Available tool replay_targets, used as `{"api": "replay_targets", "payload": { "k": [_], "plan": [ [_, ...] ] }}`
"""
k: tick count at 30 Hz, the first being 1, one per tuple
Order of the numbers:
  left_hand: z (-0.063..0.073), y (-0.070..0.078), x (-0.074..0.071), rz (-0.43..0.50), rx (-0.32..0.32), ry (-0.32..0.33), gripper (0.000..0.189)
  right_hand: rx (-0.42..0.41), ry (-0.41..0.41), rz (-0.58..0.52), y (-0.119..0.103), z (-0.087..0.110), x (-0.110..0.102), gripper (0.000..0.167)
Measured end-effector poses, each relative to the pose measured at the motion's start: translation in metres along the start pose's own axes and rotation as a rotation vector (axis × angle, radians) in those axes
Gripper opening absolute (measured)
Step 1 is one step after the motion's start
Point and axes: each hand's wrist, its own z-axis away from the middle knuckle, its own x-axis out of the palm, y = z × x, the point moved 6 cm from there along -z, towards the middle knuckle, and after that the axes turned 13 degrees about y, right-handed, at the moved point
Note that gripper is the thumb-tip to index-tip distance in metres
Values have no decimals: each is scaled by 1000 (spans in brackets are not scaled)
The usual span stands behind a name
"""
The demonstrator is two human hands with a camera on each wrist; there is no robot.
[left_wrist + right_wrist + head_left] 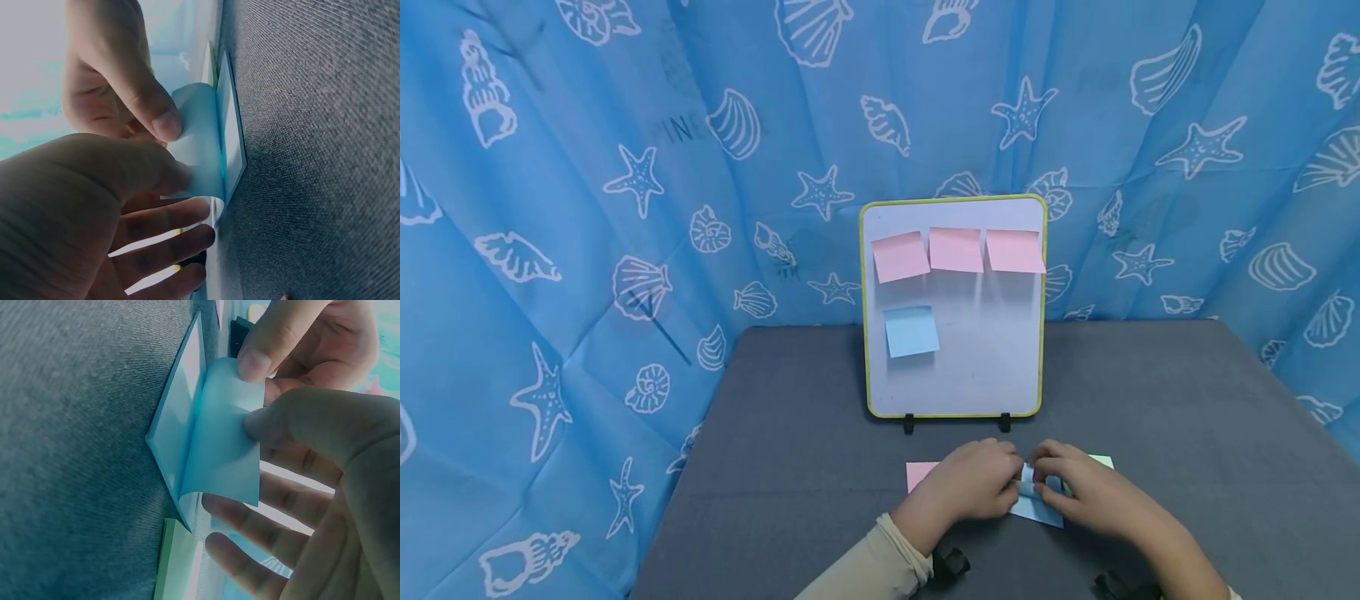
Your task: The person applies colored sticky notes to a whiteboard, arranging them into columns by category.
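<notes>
Pale blue paper, a single sheet, bent upward in a smooth curve from the blue pad lying on the grey worktop, in front of the whiteboard. Clamped on that sheet close to its raised edge: the grip of the left hand, thumb laid against the paper's face, other fingers behind and below, partly spread. Clamped on the same sheet, just beside: the grip of the right hand, thumb likewise on the face.

Past the left hand and partly covered by it, a pink pad. On the other side, just beside the blue pad and mostly behind the right hand, a green pad.

Farther back, upright on two black feet, the yellow-rimmed whiteboard. Across its top, three pink notes in a row; below the leftmost, one blue note. Behind everything, a blue curtain with white shells and starfish. Along the left forearm, a beige sleeve.
</notes>
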Motion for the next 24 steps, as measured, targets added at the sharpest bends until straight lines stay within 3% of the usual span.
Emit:
{"api": "replay_targets", "payload": {
  "k": [5, 20, 24],
  "plan": [
    [0, -2, 0, -2, -6, 12, 15, -13, 14, 10, -2, 0, -1, 16],
    [0, -3, -2, -11, -12, -3, 18, -13, 24, 37, -4, 1, -4, 15],
    [0, -3, -4, -16, 4, 25, 18, -25, 31, 22, -5, 1, -4, 15]
  ]
}}
